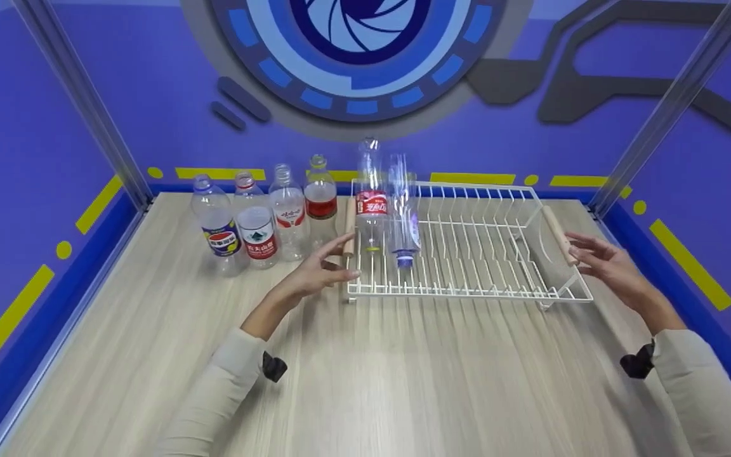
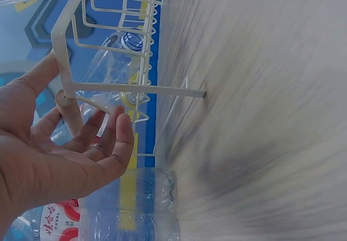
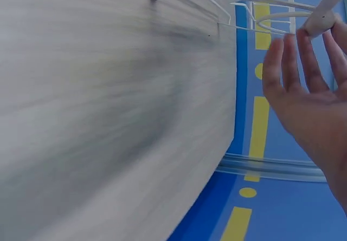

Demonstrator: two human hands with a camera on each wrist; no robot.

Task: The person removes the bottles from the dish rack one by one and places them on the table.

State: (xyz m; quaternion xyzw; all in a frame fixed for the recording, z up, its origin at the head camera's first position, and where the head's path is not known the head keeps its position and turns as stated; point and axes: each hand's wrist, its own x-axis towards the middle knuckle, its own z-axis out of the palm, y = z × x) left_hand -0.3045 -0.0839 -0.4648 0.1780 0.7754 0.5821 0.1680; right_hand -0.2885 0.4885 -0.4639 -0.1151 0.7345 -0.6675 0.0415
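Observation:
A white wire dish rack [image 1: 467, 293] with wooden handles stands on the table. Two clear plastic bottles lean in its left end, neck down: a red-labelled bottle [image 1: 372, 203] and a blue-capped bottle [image 1: 405, 235]. My left hand [image 1: 318, 270] is at the left wooden handle [image 2: 69, 111], its thumb against the white frame and its fingers loosely bent around the handle's near end, apart from it. At the rack's other end, my right hand [image 1: 613, 265] touches the right wooden handle [image 1: 559, 235] with fingertips, the fingers mostly straight in the right wrist view [image 3: 309, 84].
Left of the rack stand several uncapped clear bottles: a blue-labelled bottle [image 1: 221, 238], a red-and-white-labelled bottle [image 1: 257, 235], a white-and-red-labelled bottle [image 1: 289, 219] and a dark-red-labelled bottle [image 1: 321, 206]. Blue panels [image 1: 150, 95] enclose the wooden table [image 1: 403, 381] behind and at the sides.

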